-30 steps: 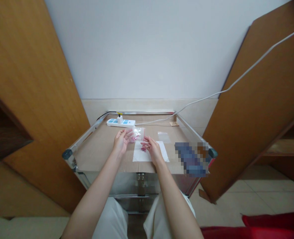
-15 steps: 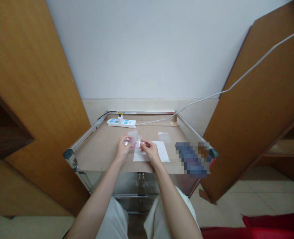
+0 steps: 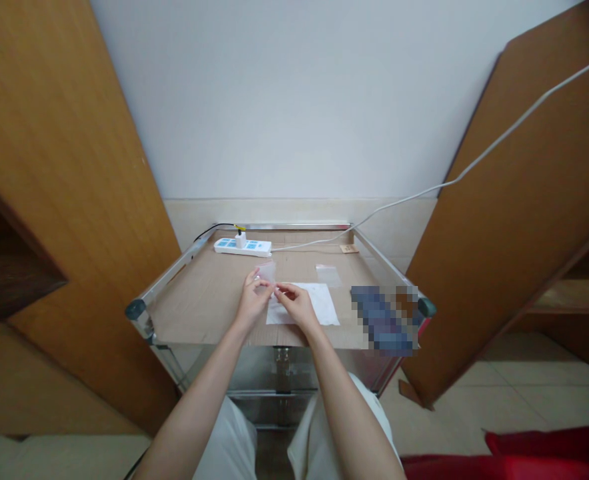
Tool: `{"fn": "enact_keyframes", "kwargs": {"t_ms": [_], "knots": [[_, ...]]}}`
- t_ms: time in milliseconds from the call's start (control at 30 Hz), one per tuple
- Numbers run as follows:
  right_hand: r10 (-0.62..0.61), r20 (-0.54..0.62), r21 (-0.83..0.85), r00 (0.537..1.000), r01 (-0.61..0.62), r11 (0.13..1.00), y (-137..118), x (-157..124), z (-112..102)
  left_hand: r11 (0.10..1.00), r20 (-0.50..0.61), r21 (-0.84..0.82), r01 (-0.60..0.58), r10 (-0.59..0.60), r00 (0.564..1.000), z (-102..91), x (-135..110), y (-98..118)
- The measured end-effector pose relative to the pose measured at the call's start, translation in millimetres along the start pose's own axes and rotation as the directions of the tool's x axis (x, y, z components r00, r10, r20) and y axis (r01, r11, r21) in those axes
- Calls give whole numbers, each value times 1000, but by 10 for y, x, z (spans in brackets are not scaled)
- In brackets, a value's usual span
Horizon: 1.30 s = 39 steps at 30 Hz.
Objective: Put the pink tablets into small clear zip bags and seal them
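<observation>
My left grip [image 3: 252, 300] is pinching a small clear plastic bag [image 3: 267, 272] just beyond its fingertips, keeping it upright and clear of the table [image 3: 199, 300]. My right grip [image 3: 297, 305] is nearly closed, reaching toward the bag above a white paper sheet [image 3: 322, 308]; I cannot tell whether it is holding anything.

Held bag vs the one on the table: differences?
The held bag stands upright in the left hand, while the flat bag lies on the table. The held bag is touched; the flat bag sits untouched beyond the paper sheet. Both are small clear plastic bags.
</observation>
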State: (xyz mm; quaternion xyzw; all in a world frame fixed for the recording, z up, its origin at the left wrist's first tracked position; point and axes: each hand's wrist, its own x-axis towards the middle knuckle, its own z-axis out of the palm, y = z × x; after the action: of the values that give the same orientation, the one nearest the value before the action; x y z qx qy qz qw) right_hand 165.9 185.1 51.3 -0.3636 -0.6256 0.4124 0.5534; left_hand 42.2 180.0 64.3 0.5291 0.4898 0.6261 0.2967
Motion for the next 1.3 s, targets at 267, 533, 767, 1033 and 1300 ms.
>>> {"fn": "enact_keyframes", "kwargs": {"t_ms": [267, 533, 767, 1033, 1300], "knots": [[13, -21, -20, 1000, -13, 1000, -4, -3, 10, 1000, 8, 8, 0, 0, 1000, 5, -13, 6], [-139, -55, -360, 989, 110, 926, -7, -50, 33, 993, -42, 101, -58, 63, 997, 55, -58, -44], [-134, -122, -511, 983, 53, 858, -31, -46, 6, 998, -126, 33, -58, 61, 990, 73, -92, -69], [-102, -119, -439, 988, 39, 898, -51, -39, -9, 1000, -129, 12, 22, -20, 991, 46, -89, -134], [-98, -44, -295, 994, 81, 952, 15, -10, -27, 987, -94, -77, 139, -146, 985, 41, -79, -150]]}}
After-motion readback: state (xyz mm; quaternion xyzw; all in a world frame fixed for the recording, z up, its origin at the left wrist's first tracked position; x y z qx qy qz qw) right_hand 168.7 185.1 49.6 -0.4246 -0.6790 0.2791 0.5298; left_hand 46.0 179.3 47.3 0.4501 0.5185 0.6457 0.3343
